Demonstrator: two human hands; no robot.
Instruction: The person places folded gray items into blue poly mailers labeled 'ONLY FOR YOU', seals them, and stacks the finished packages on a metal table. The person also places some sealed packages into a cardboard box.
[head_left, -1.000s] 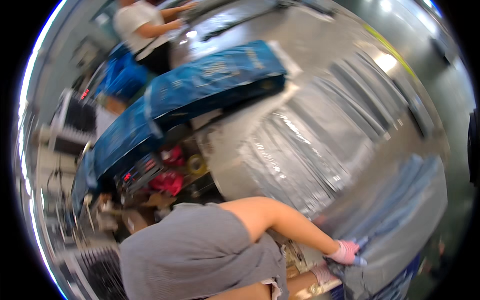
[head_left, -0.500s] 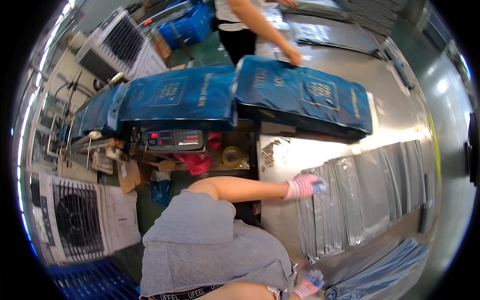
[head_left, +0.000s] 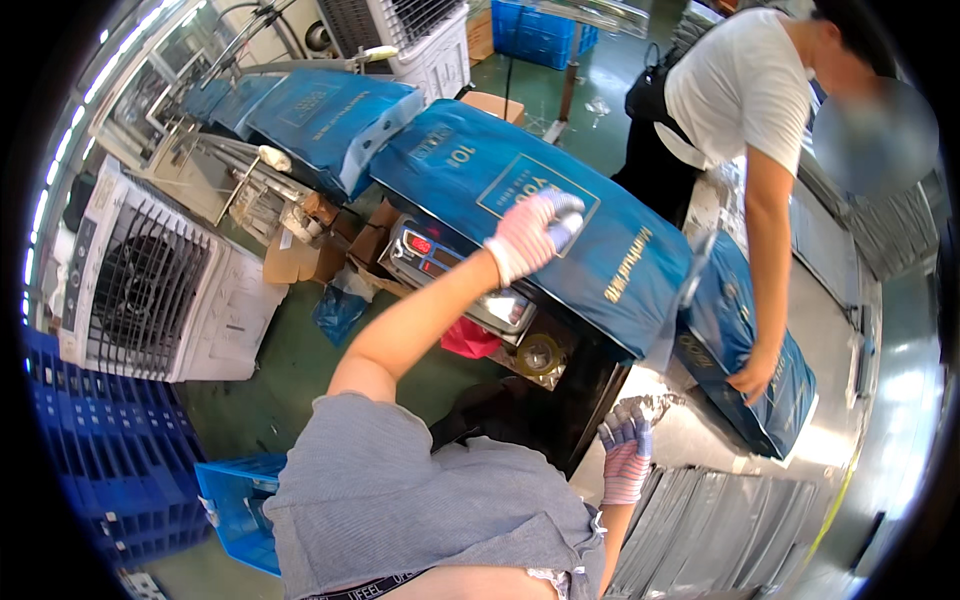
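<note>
My left hand (head_left: 530, 235), in a pink-and-white striped glove with bluish fingertips, reaches out and up onto a large dark blue bag (head_left: 600, 260) lying across a black machine; the fingers curl into the bag's top face. My right hand (head_left: 625, 460), gloved the same way, rests with fingers spread on the edge of the steel table (head_left: 690, 440), just above a row of flat silver bags (head_left: 720, 530). A co-worker in a white shirt and black apron (head_left: 740, 110) presses one hand on another blue bag (head_left: 775, 390) on that table.
Under the bag sits a black machine with a red display (head_left: 425, 248) and a tape roll (head_left: 540, 355). More blue bags (head_left: 330, 115) lie further left. A white air cooler (head_left: 150, 280), cardboard boxes (head_left: 300, 260) and blue crates (head_left: 100, 470) stand on the green floor.
My left hand left the silver bags on the table and moved up onto the blue bag on the machine. My head turned, bringing the co-worker close at the right.
</note>
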